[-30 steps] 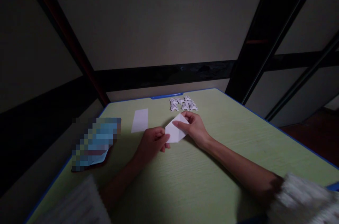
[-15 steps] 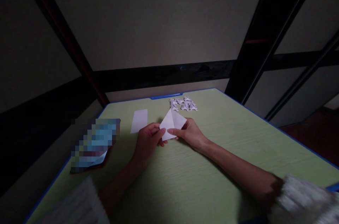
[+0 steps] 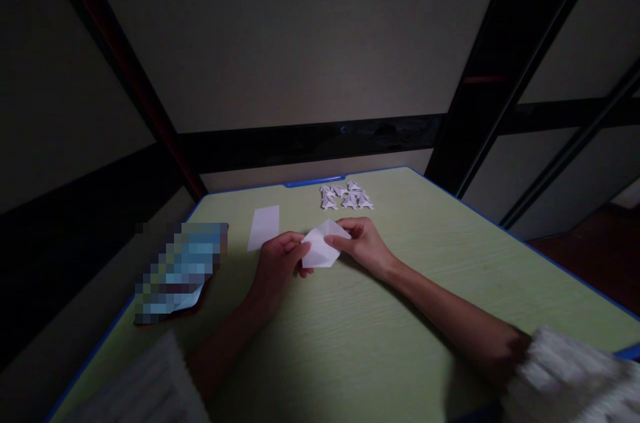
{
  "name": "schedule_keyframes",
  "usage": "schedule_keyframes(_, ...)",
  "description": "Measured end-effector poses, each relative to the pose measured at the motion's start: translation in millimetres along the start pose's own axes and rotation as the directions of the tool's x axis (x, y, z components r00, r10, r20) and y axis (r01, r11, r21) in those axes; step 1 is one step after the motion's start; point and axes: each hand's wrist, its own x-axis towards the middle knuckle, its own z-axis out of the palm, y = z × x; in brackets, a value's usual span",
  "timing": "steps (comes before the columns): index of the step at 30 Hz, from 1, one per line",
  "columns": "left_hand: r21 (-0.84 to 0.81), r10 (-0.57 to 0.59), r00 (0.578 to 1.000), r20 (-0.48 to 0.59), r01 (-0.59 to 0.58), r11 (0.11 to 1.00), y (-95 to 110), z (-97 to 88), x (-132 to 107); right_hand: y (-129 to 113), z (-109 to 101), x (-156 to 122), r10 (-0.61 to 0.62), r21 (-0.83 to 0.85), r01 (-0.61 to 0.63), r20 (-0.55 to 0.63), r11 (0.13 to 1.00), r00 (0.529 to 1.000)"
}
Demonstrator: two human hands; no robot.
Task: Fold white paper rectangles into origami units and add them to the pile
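Observation:
Both my hands hold a partly folded white paper (image 3: 321,247) just above the green table (image 3: 360,336). My left hand (image 3: 278,265) pinches its left edge with curled fingers. My right hand (image 3: 364,244) grips its right side, thumb on top. The paper shows a pointed fold toward its lower edge. A flat white paper strip (image 3: 265,227) lies to the left of my left hand. A cluster of several small folded white paper pieces (image 3: 346,196) sits near the table's far edge, just beyond my right hand.
A blurred blue and red object (image 3: 179,271) lies at the table's left edge. The table has a blue rim (image 3: 315,181). Dark beams and a pale wall stand behind it. White knitted sleeves cover both my forearms.
The paper, lying flat a second ago, was tipped up on edge with its point raised, then lowered and folded flatter between both hands. Both hands stayed in nearly the same place.

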Motion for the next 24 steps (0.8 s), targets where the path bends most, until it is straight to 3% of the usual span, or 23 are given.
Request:
schedule_keyframes(7, -0.103, -0.035, 0.997, -0.069, 0.028, 0.994, 3.5, -1.0, -0.5, -3.4, 1.3, -2.4, -0.008, -0.036, 0.009, 0.028, 0.999, 1.000)
schedule_keyframes(14, -0.106, 0.012, 0.994, -0.112, -0.024, 0.994, 6.7, 0.3, -3.1, -6.3, 3.2, -5.8, -0.146, -0.049, 0.148, 0.043, 0.988, 0.988)
schedule_keyframes(19, -0.130, -0.013, 1.000, -0.020, 0.010, 0.991, 6.0, -1.3, -1.5, -4.5, -1.1, -3.9, -0.270, -0.084, 0.272, 0.039, 0.959, 0.962)
schedule_keyframes(24, -0.135, -0.060, 0.995, 0.084, 0.071, 0.988, 5.2, -1.6, -1.7, -4.2, -2.4, -3.2, -0.316, -0.129, 0.318, 0.040, 0.939, 0.948)
